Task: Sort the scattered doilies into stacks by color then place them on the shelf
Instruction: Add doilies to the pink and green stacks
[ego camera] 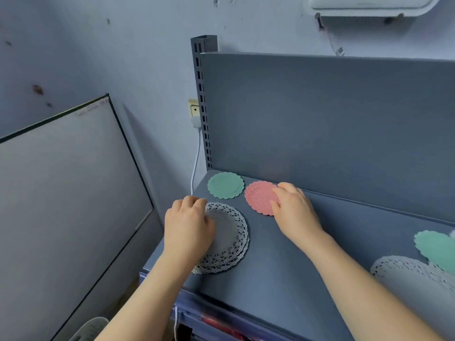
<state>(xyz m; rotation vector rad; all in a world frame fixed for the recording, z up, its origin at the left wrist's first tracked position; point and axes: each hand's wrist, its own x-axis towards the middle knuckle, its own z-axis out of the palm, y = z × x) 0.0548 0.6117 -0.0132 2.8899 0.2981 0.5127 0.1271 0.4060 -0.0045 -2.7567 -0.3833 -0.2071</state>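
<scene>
Left hand (187, 225) grips the left edge of the white stack (231, 239) at frame centre. Right hand (293, 207) pinches the right edge of the pink doily (258, 195) just above, beside a green doily (226, 185). All lie on the shelf (283, 254), with a second green doily (433, 247) and white doily (406, 274) at lower right

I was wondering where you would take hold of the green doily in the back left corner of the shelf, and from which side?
Probably its near scalloped rim, reached from the front. The green doily lies flat on the shelf, so nothing stands up to grasp; its far side sits close to the back panel, while the near rim is free. Pinch it there.
</scene>
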